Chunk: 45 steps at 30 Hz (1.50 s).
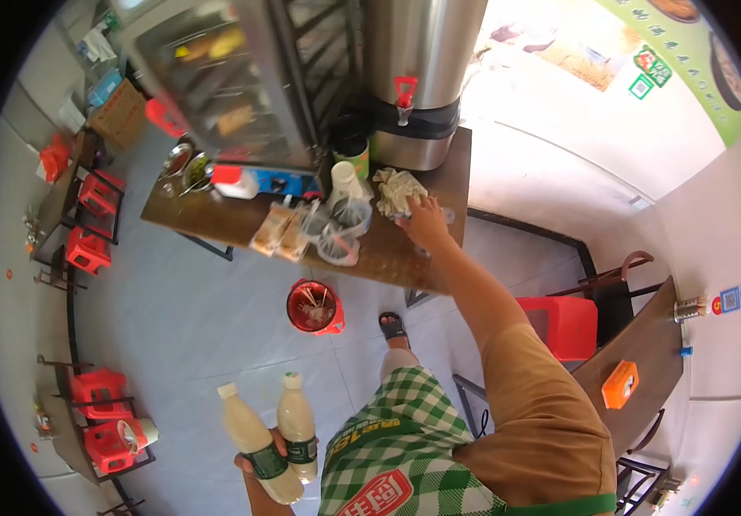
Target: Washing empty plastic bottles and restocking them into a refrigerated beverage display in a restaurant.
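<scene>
Two plastic bottles of milky liquid with dark green labels, one white-capped (257,445) and one with green on its cap (296,419), are held side by side in my left hand (278,445), low in the view. My right hand (425,222) reaches out to the wooden table (396,264). Its fingertips lie over the lower right edge of a crumpled cream cloth (397,192); whether they grip it is hidden. Left of the cloth stand stacked white paper cups (344,177) and clear plastic bags (338,235). Flat packets (280,232) lie beside those bags.
A steel drink urn (418,138) with a red tap and a glass-doored display cabinet (228,97) stand on the table. Below it, a red waste bin (314,306) sits on the floor. Red stools (564,326) and a side table (657,361) are at my right; more stools (99,393) line the left wall.
</scene>
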{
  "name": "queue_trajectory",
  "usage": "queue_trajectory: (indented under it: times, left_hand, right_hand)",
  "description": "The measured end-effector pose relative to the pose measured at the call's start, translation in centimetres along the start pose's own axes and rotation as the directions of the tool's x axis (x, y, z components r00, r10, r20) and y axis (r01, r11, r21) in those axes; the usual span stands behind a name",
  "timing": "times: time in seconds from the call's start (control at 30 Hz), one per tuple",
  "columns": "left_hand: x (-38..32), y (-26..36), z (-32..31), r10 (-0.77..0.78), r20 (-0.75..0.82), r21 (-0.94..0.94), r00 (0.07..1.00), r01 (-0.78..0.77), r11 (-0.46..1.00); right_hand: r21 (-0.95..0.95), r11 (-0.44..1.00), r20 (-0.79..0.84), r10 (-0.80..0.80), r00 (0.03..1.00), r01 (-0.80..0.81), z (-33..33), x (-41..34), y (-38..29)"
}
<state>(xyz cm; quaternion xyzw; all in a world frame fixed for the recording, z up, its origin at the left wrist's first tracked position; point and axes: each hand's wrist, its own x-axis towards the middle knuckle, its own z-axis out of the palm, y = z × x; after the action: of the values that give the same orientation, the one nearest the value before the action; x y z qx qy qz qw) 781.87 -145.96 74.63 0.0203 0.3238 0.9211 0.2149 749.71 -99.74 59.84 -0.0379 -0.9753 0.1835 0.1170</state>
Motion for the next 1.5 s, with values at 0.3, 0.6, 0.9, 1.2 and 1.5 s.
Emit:
queue_trajectory:
  times: [0.3, 0.6, 0.9, 1.2, 1.5]
  left_hand:
    - [17.1, -2.3, 3.3, -0.132, -0.147, 0.000, 0.980, 0.134, 0.991]
    - [22.2, -2.5, 5.7, -0.212, -0.132, 0.031, 0.968, 0.218, 0.975]
    - [21.9, -2.1, 6.2, -0.266, -0.139, 0.040, 0.954, 0.274, 0.961]
    - [22.4, -0.8, 4.4, -0.315, -0.093, 0.076, 0.945, 0.322, 0.944]
    - [21.9, 0.7, -0.5, -0.420, 0.082, 0.119, 0.904, 0.410, 0.904]
  right_hand:
    - [-0.130, 0.992, 0.286, 0.031, 0.958, 0.007, 4.1, 10.0, 0.3]
    - [0.283, 0.804, 0.652, -0.561, 0.509, 0.523, -0.7, 8.8, 5.3]
    - [0.484, 0.826, 0.295, -0.463, 0.836, 0.288, -6.5, 13.2, 15.1]
    - [0.174, 0.954, 0.265, -0.282, 0.922, 0.242, -0.4, 0.2, 8.5]
    - [0.265, 0.874, 0.505, -0.485, 0.714, 0.407, -2.1, -7.4, 0.4]
